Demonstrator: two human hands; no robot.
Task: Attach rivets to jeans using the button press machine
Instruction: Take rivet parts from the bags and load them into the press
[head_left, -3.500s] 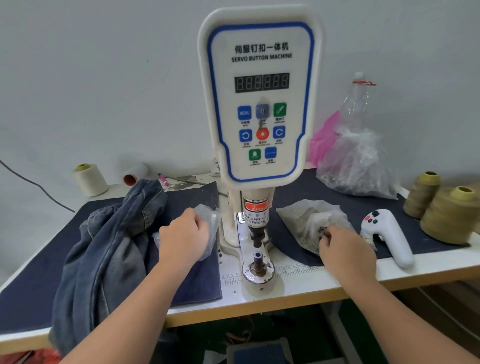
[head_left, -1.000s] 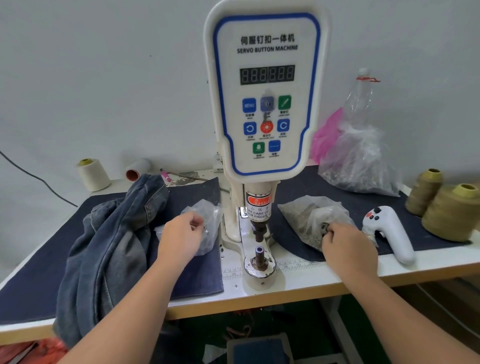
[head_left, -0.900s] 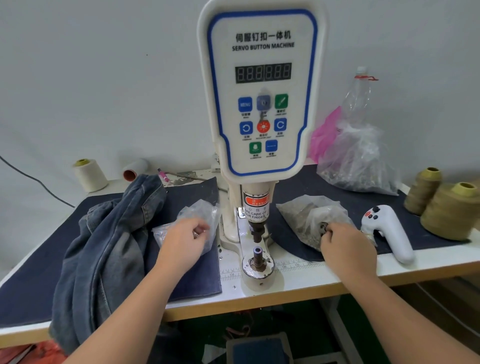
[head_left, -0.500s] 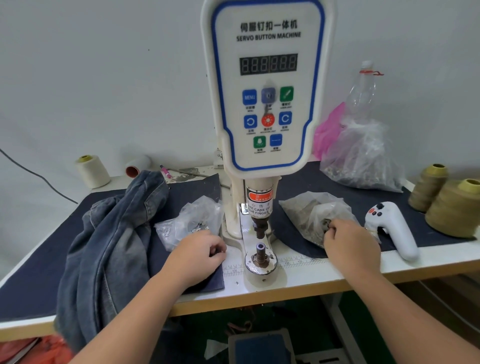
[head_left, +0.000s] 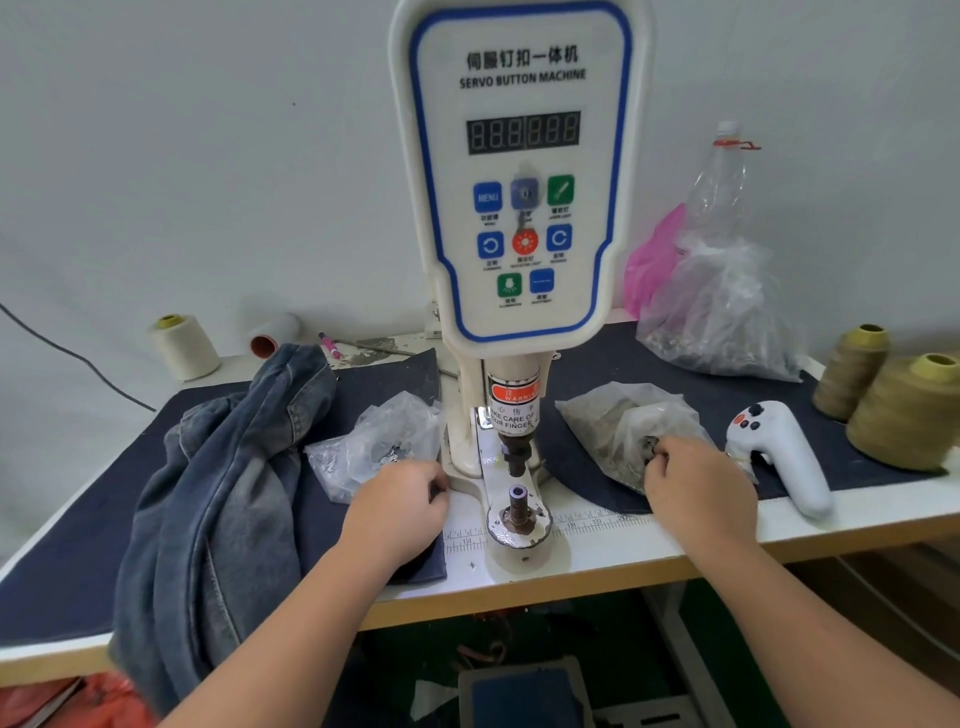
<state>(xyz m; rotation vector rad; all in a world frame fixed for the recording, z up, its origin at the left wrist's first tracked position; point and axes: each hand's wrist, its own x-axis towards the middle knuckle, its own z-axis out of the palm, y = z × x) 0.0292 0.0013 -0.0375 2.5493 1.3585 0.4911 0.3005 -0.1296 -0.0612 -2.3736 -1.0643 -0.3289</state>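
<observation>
While jeans (head_left: 218, 488) crowd the left, left hand (head_left: 400, 512) fingers curl, contents unclear; right hand (head_left: 696, 488) pinches a rivet bag (head_left: 618, 421).

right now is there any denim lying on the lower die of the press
No, the lower die stands bare under the punch, and the jeans lie heaped on the mat to its left.

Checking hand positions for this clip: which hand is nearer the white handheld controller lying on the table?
Right. The right hand is just left of the white handheld controller, at a clear plastic bag; the left hand is beyond the press post.
</observation>
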